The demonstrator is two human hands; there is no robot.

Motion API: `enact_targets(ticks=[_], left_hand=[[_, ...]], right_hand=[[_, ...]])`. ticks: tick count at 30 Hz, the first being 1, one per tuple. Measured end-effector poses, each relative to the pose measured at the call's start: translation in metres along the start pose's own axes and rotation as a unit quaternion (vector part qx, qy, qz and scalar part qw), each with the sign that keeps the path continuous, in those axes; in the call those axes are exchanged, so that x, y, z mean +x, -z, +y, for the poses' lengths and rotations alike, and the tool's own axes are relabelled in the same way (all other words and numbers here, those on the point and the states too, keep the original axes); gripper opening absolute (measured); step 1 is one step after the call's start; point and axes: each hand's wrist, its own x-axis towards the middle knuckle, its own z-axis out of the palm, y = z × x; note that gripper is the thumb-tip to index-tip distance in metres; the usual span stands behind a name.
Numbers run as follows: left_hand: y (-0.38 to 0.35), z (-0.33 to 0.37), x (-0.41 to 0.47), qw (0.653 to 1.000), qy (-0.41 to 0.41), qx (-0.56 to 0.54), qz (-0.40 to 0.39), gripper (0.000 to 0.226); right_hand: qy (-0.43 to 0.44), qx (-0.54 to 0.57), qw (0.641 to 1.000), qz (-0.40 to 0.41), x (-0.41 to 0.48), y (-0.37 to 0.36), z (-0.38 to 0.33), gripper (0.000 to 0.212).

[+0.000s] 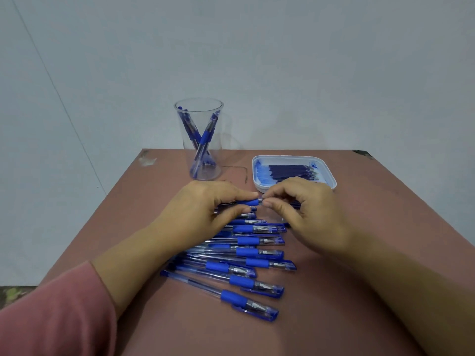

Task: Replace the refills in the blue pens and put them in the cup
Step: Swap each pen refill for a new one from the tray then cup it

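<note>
Hands meet over the pen row: left hand (205, 206) grips a pen (250, 202) by its rubber sleeve, right hand (300, 204) pinches its tip, probably unscrewing. Light, slippery barrel; hold the sleeve.

We see a clear, glossy plastic cup (215, 158). The pens (246, 253) have smooth transparent plastic barrels, matt blue grips that look rubbery, and shiny silvery tips. The tray (257, 182) is glossy white plastic, the table (390, 201) top matt brown, the sleeve (51, 317) pink cloth.
</note>
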Motion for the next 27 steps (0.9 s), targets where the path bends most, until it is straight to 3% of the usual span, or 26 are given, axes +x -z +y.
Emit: enact_targets(ticks=[8, 15, 18, 22, 27], left_hand=[[0.001, 0.000, 0.001, 1.000, -0.005, 0.012, 0.010, 0.033], [0.003, 0.001, 0.001, 0.999, -0.017, 0.035, 0.011, 0.033], [0.003, 0.002, 0.000, 0.999, -0.018, 0.033, 0.013, 0.033], [0.003, 0.002, 0.000, 0.999, -0.019, 0.042, 0.005, 0.033], [0.003, 0.002, 0.000, 0.999, -0.020, 0.044, 0.009, 0.033]], right_hand=[[-0.007, 0.037, 0.999, -0.010, 0.000, 0.004, -0.003, 0.020], [0.028, 0.008, 1.000, -0.003, 0.001, 0.006, -0.004, 0.014], [0.001, 0.032, 0.999, -0.003, -0.001, 0.008, -0.008, 0.018], [-0.004, 0.025, 1.000, -0.002, 0.001, 0.005, -0.007, 0.008], [-0.025, 0.045, 0.999, -0.010, 0.000, 0.009, -0.009, 0.019]])
